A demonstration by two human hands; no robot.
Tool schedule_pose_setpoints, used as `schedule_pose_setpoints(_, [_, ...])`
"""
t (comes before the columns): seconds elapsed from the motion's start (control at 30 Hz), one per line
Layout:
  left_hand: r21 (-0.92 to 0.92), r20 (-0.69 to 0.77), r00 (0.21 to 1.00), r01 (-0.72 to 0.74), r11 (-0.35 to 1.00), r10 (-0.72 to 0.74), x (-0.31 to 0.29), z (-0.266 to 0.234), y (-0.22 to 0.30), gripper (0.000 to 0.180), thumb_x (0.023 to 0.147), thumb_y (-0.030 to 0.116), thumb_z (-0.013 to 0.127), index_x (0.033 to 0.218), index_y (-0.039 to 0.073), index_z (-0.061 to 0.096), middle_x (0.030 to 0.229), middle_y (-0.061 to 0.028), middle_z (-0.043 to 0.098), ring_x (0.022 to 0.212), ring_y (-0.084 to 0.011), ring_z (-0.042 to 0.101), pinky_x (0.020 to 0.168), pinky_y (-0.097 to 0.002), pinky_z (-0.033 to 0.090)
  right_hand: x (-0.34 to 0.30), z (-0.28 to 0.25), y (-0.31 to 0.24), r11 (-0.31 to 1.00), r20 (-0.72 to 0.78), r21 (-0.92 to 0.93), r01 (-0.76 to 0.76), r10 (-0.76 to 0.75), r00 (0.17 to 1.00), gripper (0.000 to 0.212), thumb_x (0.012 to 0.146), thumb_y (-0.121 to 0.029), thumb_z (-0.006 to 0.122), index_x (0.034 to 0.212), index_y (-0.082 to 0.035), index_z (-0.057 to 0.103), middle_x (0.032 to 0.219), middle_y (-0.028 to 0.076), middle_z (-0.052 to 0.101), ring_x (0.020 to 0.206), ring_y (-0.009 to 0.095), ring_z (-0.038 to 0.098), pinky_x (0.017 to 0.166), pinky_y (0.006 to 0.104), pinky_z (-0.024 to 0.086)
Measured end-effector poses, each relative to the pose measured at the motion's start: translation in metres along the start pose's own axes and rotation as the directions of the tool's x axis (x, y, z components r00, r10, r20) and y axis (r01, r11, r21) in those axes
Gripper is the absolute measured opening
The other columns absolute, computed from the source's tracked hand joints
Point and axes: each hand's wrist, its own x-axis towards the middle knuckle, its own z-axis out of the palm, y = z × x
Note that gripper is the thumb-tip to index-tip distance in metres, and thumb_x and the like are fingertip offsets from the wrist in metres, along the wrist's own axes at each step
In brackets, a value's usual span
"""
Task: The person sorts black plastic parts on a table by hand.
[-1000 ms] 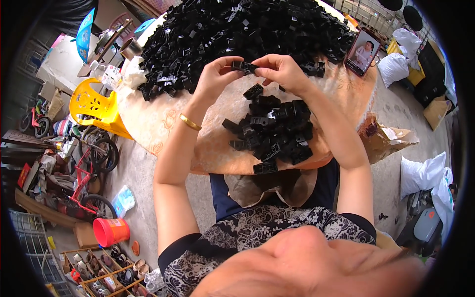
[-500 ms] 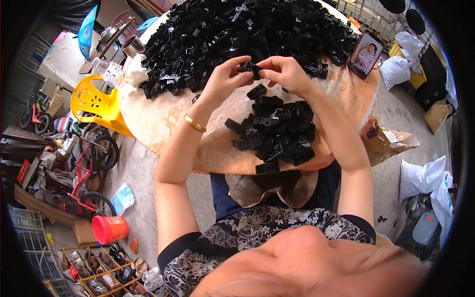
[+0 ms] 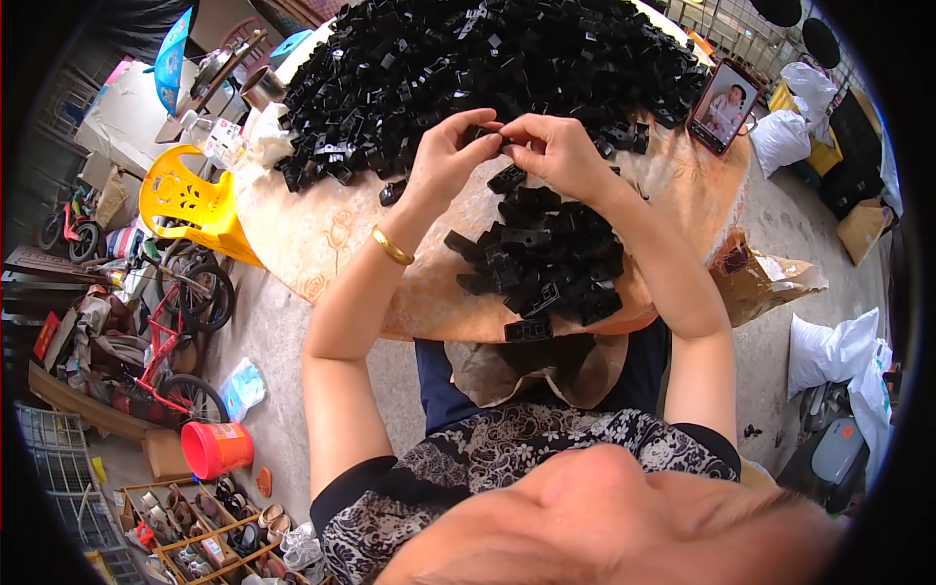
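Note:
My left hand point(image 3: 450, 161) and my right hand point(image 3: 558, 154) meet above the cloth-covered table, at the near edge of a big heap of black plastic parts point(image 3: 487, 68). Between their pinched fingertips is one small black plastic part point(image 3: 478, 133), mostly covered by the fingers. Both hands are closed on it, thumbs against forefingers. Nearer to me, between my forearms, lies a smaller pile of similar black parts point(image 3: 546, 249). One loose black part point(image 3: 392, 192) rests beside my left wrist, which wears a gold bangle point(image 3: 393, 246).
A phone point(image 3: 721, 107) leans at the table's right side. On the left stand a yellow plastic chair point(image 3: 190, 205), a pink bicycle point(image 3: 161, 341), a red bucket point(image 3: 216, 450) and a shoe rack point(image 3: 200, 531). White sacks point(image 3: 829, 351) and torn cardboard point(image 3: 770, 283) are on the right.
My fingers have drawn closer together around the black part, covering more of it. My right hand has shifted slightly left and its fingers have curled more. The piles look the same.

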Motion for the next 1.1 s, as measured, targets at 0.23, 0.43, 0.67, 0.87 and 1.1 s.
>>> schedule_pose_setpoints(0.23, [0.229, 0.151, 0.966, -0.24, 0.943, 0.209, -0.009, 0.006, 0.02, 0.036, 0.082, 0.0, 0.058, 0.117, -0.005, 0.05, 0.107, -0.0098, 0.059, 0.095, -0.0118, 0.056, 0.084, -0.0235, 0.046, 0.007, -0.009, 0.013, 0.881, 0.102, 0.471, -0.045, -0.004, 0.995, 0.034, 0.079, -0.014, 0.068, 0.109, -0.002, 0.057, 0.11, 0.007, 0.058, 0.085, 0.011, 0.058, 0.072, 0.0242, 0.049])
schedule_pose_setpoints(0.43, [0.133, 0.183, 0.954, -0.265, 0.955, 0.239, -0.01, 0.003, 0.019, 0.037, 0.082, -0.003, 0.058, 0.118, -0.004, 0.05, 0.108, -0.0091, 0.059, 0.097, -0.0117, 0.055, 0.085, -0.0231, 0.046, 0.005, -0.002, 0.005, 0.795, 0.151, 0.603, -0.072, -0.025, 0.988, 0.038, 0.085, -0.012, 0.06, 0.119, 0.002, 0.051, 0.102, 0.006, 0.061, 0.086, 0.01, 0.058, 0.079, 0.0238, 0.049])
schedule_pose_setpoints(0.67, [0.141, 0.171, 0.953, -0.273, 0.952, 0.249, -0.013, 0.005, 0.021, 0.037, 0.082, -0.004, 0.057, 0.119, -0.003, 0.05, 0.108, -0.0074, 0.059, 0.094, -0.0102, 0.056, 0.082, -0.0221, 0.046, 0.002, -0.001, 0.003, 0.84, 0.085, 0.541, -0.028, -0.021, 0.996, 0.034, 0.085, -0.01, 0.059, 0.117, 0.002, 0.053, 0.101, 0.005, 0.062, 0.083, 0.009, 0.058, 0.076, 0.0226, 0.049])
schedule_pose_setpoints(0.87, [0.243, 0.172, 0.942, -0.323, 0.915, 0.287, -0.016, 0.009, 0.018, 0.032, 0.083, -0.004, 0.055, 0.115, -0.004, 0.054, 0.102, -0.005, 0.061, 0.092, -0.007, 0.055, 0.08, -0.0198, 0.045, 0.003, -0.002, 0.001, 0.918, 0.06, 0.396, 0.024, -0.052, 0.997, 0.028, 0.086, -0.007, 0.057, 0.113, 0.002, 0.056, 0.099, 0.005, 0.063, 0.084, 0.008, 0.057, 0.076, 0.0218, 0.048])
schedule_pose_setpoints(1.1, [0.103, 0.058, 0.976, -0.213, 0.972, 0.208, -0.008, 0.016, 0.007, 0.038, 0.087, -0.001, 0.049, 0.125, 0.001, 0.044, 0.104, -0.0073, 0.06, 0.089, -0.0084, 0.056, 0.074, -0.0182, 0.044, 0.009, -0.007, 0.004, 0.855, 0.114, 0.499, -0.144, 0.1, 0.988, 0.03, 0.092, -0.021, 0.05, 0.114, -0.001, 0.056, 0.096, 0.005, 0.063, 0.078, 0.01, 0.058, 0.068, 0.0213, 0.047])
